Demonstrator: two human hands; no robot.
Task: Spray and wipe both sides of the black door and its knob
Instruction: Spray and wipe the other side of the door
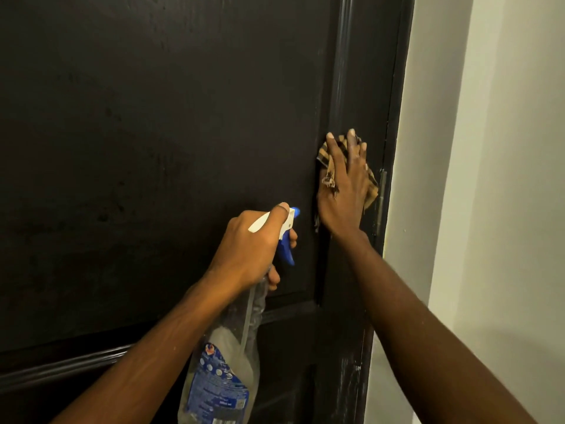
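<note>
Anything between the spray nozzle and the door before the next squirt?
Nothing visible covers the door panel ahead of the nozzle of the bottle in the left hand. But the right hand, flat on the cloth against the door, sits just right of the nozzle and may catch spray.

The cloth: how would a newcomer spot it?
Find the big black door and follow its right edge to the hinge. There the right hand presses the cloth flat on the door. It is tan, checked and frayed, unlike the clear spray bottle nearby.
</note>
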